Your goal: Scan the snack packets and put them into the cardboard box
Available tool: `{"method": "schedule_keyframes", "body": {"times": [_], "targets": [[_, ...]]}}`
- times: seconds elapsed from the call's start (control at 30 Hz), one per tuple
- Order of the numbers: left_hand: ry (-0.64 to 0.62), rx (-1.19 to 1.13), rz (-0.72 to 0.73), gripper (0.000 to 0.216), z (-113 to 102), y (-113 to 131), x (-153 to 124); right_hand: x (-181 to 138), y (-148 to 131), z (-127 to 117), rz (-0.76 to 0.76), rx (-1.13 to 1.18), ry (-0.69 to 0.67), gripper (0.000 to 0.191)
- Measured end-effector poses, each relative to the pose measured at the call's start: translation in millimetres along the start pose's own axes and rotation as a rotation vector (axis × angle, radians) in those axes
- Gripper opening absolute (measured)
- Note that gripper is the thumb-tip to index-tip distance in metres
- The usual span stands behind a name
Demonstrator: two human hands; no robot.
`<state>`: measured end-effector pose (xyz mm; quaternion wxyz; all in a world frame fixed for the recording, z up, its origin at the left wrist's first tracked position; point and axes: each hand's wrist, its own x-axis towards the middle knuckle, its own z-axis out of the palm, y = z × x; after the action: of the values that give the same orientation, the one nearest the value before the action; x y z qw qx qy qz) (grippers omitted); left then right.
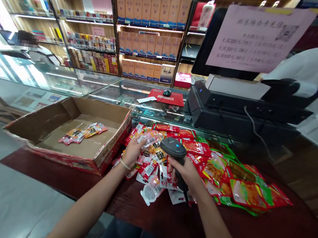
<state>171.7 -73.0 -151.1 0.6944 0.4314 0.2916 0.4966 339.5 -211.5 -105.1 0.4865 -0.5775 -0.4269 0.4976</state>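
My right hand [188, 172] is wrapped round the handle of a black barcode scanner [173, 146], which has a small blue light on top. My left hand [133, 152], a pale band at its wrist, grips a small pinkish snack packet [149, 136] just left of the scanner's head. Under and around both hands lies a heap of snack packets [152, 169] in red, white and orange. To the right, larger red and green food packets [246, 190] overlap one another. A clear and white packet [151, 192] lies at the heap's near edge.
An open cardboard box [107, 149] on the left holds several small packets [83, 132]. A dark till unit [245, 115] and a screen with a pink sign [256, 38] stand at the back right. Behind are a glass counter [103, 95], a mouse [167, 93] and a seated person [35, 48].
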Motion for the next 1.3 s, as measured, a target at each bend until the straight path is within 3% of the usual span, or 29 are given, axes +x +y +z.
{"method": "schedule_keyframes", "body": {"times": [0.13,0.33,0.5,0.63,0.8,0.93,1.13,1.3], "targets": [[-0.001,0.04,0.021,0.044,-2.4,0.0,0.5,-5.6,-4.4,2.6,0.048,-0.041,-0.054,0.035],[-0.001,0.155,0.073,0.046,-4.5,-10.6,3.9,-4.1,-2.9,3.3,0.046,-0.028,0.002,0.036],[0.015,0.287,0.149,0.04,8.3,-10.0,-0.2,-0.7,-1.7,0.0,-0.005,0.025,0.064,0.039],[0.0,0.462,0.313,0.035,22.2,24.4,-14.6,-3.4,-10.5,0.4,-0.082,0.103,0.087,0.038],[-0.054,0.688,0.517,0.034,18.8,106.2,-43.3,-5.8,-32.6,15.1,-0.096,0.075,0.039,0.039],[0.053,0.975,0.669,0.032,-18.9,165.6,-53.9,-1.6,-44.2,35.8,-0.119,0.066,-0.034,0.038],[0.287,1.411,0.786,0.035,-120.5,217.1,-39.2,9.9,-51.7,68.6,-0.132,0.069,-0.111,0.036],[0.256,1.62,0.552,0.052,-192.8,215.8,-21.0,21.3,-58.0,92.6,-0.166,0.046,-0.155,0.036]]}}
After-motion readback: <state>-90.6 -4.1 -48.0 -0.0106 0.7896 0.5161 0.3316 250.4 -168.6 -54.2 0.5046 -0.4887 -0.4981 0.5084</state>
